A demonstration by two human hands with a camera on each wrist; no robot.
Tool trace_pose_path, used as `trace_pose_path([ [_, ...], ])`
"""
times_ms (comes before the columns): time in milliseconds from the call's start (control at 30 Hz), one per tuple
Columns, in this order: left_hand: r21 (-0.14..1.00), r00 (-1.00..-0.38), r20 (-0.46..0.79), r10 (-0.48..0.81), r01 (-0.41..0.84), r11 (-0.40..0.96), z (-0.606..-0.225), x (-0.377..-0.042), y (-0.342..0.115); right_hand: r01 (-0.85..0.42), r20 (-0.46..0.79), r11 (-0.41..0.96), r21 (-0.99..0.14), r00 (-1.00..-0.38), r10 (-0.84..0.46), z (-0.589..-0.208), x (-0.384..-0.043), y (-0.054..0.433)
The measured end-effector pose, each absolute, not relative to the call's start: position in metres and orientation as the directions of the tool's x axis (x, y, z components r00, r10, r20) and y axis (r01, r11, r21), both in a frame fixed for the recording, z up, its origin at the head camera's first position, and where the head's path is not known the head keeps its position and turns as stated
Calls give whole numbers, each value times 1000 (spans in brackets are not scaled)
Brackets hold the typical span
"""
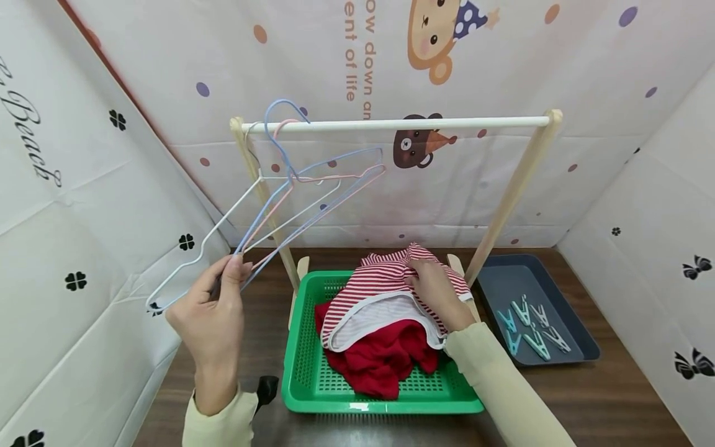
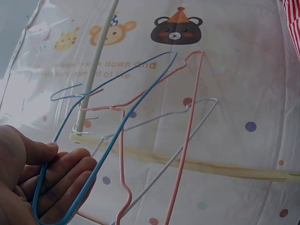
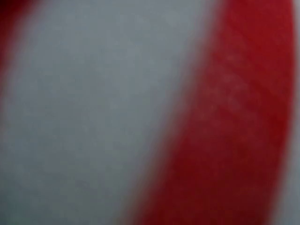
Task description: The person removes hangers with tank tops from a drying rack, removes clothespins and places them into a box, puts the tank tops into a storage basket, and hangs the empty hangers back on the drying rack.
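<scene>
My left hand pinches the lower end of a blue clothes hanger between thumb and fingers. The hanger's hook overlaps the rack's white rod in the head view. Behind it a pink hanger and a white hanger hang at the rod's left end. Over the green basket, my right hand grips a red-and-white striped garment with white trim. Dark red cloth lies beneath that garment in the basket. The right wrist view is filled by blurred red and white stripes.
Wooden posts hold up the rod behind the basket. To the right, a dark grey tray holds several clothespins in blue, green and pale tones. Printed sheets enclose the brown tabletop at the back and sides.
</scene>
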State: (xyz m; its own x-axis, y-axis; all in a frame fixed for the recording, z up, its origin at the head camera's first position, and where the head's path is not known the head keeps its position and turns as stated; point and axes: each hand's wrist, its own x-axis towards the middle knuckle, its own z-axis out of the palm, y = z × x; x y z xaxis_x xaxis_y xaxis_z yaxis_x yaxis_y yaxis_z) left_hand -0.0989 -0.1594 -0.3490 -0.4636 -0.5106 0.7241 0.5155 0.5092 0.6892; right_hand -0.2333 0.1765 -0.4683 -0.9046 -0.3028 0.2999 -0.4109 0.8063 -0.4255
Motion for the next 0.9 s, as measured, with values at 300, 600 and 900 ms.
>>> trace_pose_path([
  [300,700,-469,712,-523,529,479,-347,-102,-159,-394,457,796,-459,-873,-169,-464,-234,175],
  [600,686,-470,728,-499,505,524,-350,-109,-159,-492,690,635,-595,-718,92,-457,-233,180],
  [900,674,-474,739,-479,510,535,-355,-114,-159,-731,839,490,-476,-545,2,-432,-221,184],
])
